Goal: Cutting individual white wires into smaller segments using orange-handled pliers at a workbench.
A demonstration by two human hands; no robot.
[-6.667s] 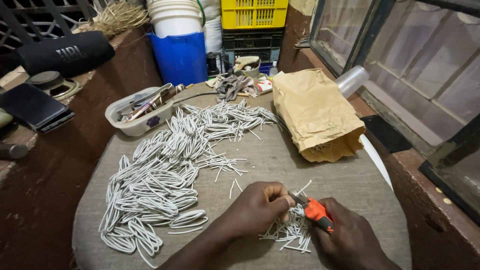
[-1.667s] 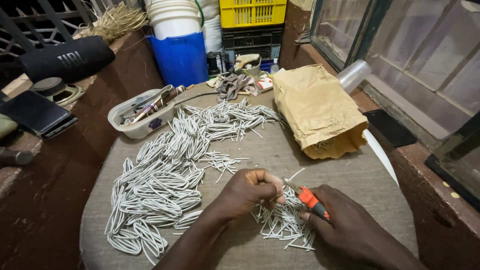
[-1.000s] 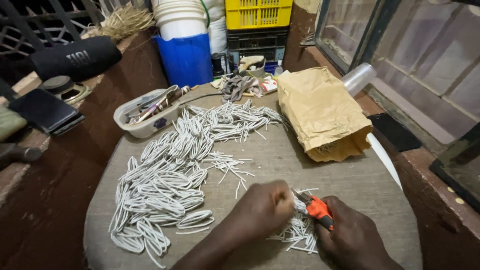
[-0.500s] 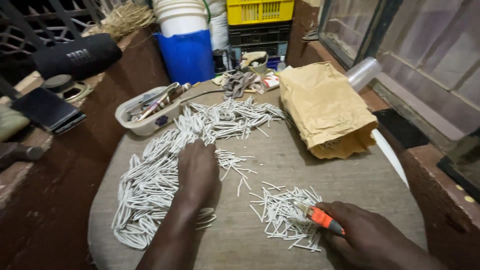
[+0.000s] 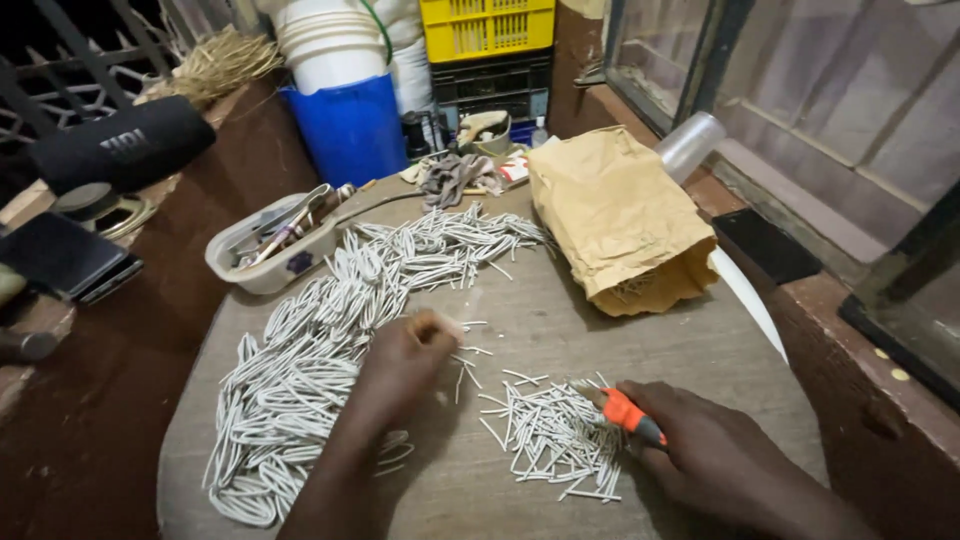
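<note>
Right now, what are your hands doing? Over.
Left hand picking from the folded white wire pile. Right hand holding orange-handled cutter by the cut pieces. Nothing blocking.

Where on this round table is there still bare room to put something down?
The clearest patch is the bare table between the paper bag, the cut pieces and the right hand. A narrower strip runs along the near edge, below the cut pieces. The left half is crowded: wire loops cover it, with the left hand over them and a tray behind.
</note>
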